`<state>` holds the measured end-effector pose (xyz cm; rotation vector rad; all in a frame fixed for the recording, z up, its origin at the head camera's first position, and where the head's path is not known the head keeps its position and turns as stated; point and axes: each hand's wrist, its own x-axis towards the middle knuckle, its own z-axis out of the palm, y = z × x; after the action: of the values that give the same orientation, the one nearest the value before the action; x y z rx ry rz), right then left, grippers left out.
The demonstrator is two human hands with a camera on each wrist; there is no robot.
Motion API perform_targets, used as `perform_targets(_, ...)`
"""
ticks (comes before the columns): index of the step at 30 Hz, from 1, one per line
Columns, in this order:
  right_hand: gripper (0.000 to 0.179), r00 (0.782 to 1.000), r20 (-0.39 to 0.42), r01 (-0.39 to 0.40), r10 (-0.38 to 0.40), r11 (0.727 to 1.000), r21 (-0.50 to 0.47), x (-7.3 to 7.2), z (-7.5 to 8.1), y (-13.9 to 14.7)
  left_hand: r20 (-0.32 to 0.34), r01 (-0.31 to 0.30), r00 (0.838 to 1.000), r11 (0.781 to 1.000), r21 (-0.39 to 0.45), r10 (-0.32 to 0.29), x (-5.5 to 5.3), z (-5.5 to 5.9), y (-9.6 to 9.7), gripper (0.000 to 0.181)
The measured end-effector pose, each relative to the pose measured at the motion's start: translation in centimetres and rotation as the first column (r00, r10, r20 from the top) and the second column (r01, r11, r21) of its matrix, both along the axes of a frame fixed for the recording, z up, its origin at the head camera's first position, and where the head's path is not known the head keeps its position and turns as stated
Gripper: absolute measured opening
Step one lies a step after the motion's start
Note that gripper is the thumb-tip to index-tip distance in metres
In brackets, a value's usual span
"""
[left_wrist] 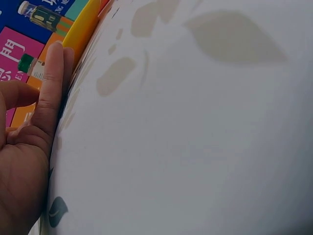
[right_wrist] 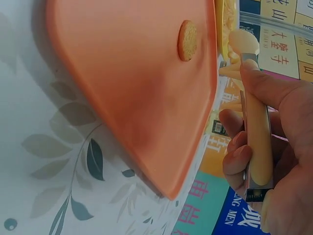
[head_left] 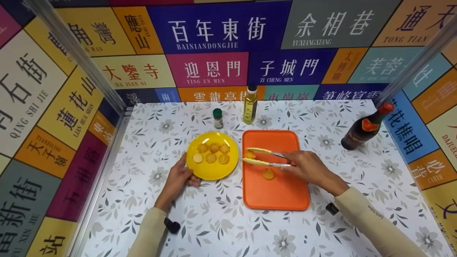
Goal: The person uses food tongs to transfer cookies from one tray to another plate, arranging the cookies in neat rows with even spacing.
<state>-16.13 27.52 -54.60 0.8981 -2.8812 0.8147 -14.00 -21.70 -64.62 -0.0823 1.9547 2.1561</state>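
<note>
My right hand (head_left: 307,166) grips a pair of tongs (head_left: 266,162) with cream tips and metal arms. A golden cookie (head_left: 250,155) sits between the tong tips, over the left edge of the orange tray (head_left: 275,196). On that tray lies another round cookie (head_left: 269,174), just below the tongs. At the lower left rim of a yellow plate (head_left: 214,175), my left hand (head_left: 179,174) touches the edge, its fingers extended along it in the left wrist view. Several piped cookies (head_left: 214,148) and a flat pale one (head_left: 197,158) are on the plate.
Behind the plate stands a small green-capped jar (head_left: 217,119), with a tall oil bottle (head_left: 250,107) to its right. A dark red-capped bottle (head_left: 367,126) appears at the far right. Sign-covered panels (head_left: 217,32) enclose the flower-patterned table (head_left: 214,225) at back and sides.
</note>
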Motion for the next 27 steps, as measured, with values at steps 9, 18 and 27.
perform_targets(9, 0.029, 1.0, 0.0, -0.014, 0.014, 1.0, -0.005, -0.3, 0.1, -1.5, 0.002, -0.006, 1.0, 1.0, -0.002, 0.006, 0.0, 0.0, 0.0, 0.081)
perform_targets(18, 0.032, 0.999, 0.014, -0.046, 0.047, 0.999, -0.007, -0.7, 0.2, -2.8, 0.021, -0.008, 1.0, 1.0, -0.008, 0.008, 0.1, 0.0, -0.1, 0.081)
perform_targets(27, 0.034, 0.997, -0.014, -0.078, 0.078, 0.997, 0.006, -1.1, 0.0, -3.9, -0.004, 0.012, 1.0, 1.0, 0.014, -0.012, 0.1, 0.0, -0.1, 0.079)
